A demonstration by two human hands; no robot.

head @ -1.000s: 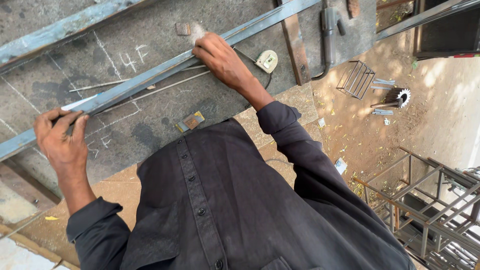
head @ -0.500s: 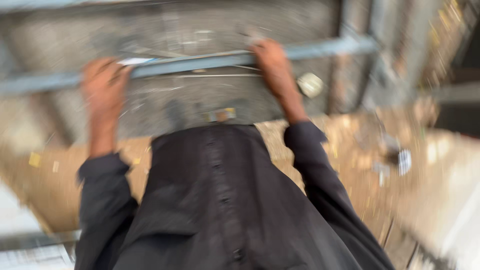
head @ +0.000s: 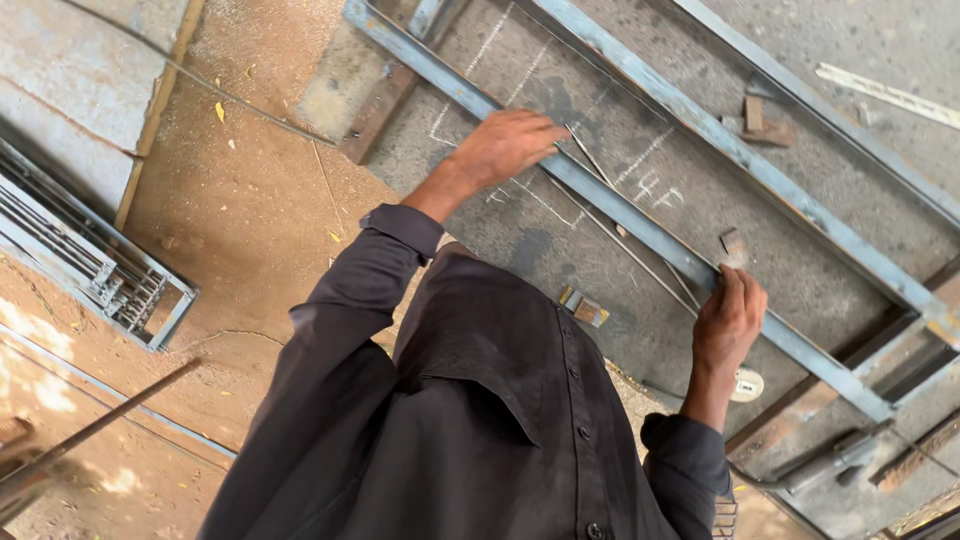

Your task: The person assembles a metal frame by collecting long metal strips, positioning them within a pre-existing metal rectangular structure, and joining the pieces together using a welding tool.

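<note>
A long grey steel bar [head: 640, 225] runs on a slant from the top centre of the frame down to the lower right, lying across a dark metal work surface [head: 800, 270] marked with chalk lines. The left hand [head: 505, 145], just above the middle of the frame, rests on the bar's upper stretch with the palm down and the fingers spread over it rather than curled round; whether the fingertips hook the far edge cannot be told. The right hand [head: 730, 320], at right of centre, takes the same bar lower along its length, fingers wrapped over the top edge and thumb on the near side, so it is closed on the steel. The bar passes under both hands and carries on beyond each of them (its lower end meets a crosspiece near the right edge). A second, parallel steel bar [head: 760, 165] lies further up and right, well apart from the hands. A thin rod [head: 620, 225] lies on the surface just beside the held bar, between the two hands. A small yellow-and-grey block [head: 585, 308] sits on the surface near the dark shirt [head: 500, 420], and a round white tape measure [head: 747, 385] lies just below the right wrist. At left a metal grille [head: 110, 275] lies on sandy ground [head: 250, 200].
</note>
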